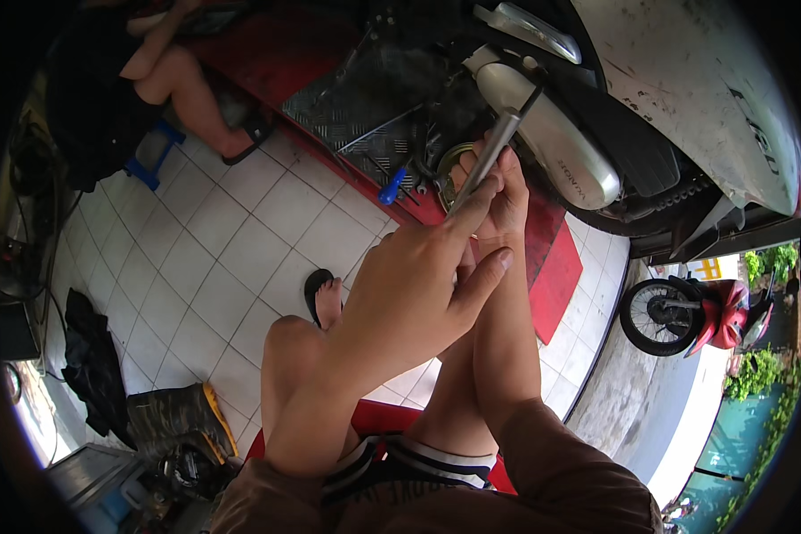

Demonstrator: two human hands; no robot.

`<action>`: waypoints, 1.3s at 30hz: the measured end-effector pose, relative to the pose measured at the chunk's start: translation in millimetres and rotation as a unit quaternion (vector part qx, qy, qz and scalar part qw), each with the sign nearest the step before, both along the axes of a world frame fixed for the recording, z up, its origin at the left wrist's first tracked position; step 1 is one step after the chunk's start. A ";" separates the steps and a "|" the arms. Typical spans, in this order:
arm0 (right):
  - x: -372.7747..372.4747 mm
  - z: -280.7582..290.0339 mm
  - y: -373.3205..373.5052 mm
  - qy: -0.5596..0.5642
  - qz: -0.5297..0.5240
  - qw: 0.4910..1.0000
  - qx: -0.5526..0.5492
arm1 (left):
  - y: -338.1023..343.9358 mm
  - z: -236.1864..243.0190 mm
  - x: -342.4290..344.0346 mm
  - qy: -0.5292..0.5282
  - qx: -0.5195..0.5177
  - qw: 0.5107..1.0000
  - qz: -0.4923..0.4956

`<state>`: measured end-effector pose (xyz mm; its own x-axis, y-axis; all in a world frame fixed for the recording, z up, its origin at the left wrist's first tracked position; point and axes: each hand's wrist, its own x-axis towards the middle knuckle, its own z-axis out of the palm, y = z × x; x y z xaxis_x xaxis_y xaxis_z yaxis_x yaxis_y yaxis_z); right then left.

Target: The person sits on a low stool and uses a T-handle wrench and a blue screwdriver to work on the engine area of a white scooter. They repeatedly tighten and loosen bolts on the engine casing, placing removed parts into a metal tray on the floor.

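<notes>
My left hand (pixel 409 280) is closed round a silver metal rod (pixel 492 147) with a blunt rounded end, the index finger stretched along it and the thumb apart. The rod slants up and to the right. Just beyond it is my right hand (pixel 510 200), its fingers curled and partly hidden behind the rod; what they hold cannot be made out. Those fingers are at a round tin (pixel 445 163) with a yellowish rim. A thin dark strip (pixel 531 100) shows past the rod's end, in front of the motorbike's silver exhaust cover (pixel 561 147).
A red lift platform (pixel 556 280) with a metal tread plate carries a blue-handled screwdriver (pixel 393 185), a spanner (pixel 422 188) and a long rod (pixel 374 129). Another person (pixel 182 84) sits at far left on a blue stool (pixel 156 156). Boots (pixel 178 418) stand lower left; a red motorbike (pixel 725 311) is outside.
</notes>
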<state>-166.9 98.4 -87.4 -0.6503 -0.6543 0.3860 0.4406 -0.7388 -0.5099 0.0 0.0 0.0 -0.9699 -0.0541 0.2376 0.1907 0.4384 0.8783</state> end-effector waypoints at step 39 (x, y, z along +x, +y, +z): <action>-5.0 7.7 4.5 -0.048 -0.057 0.997 -0.002 | 1.7 -1.6 -6.9 0.040 0.035 0.998 0.018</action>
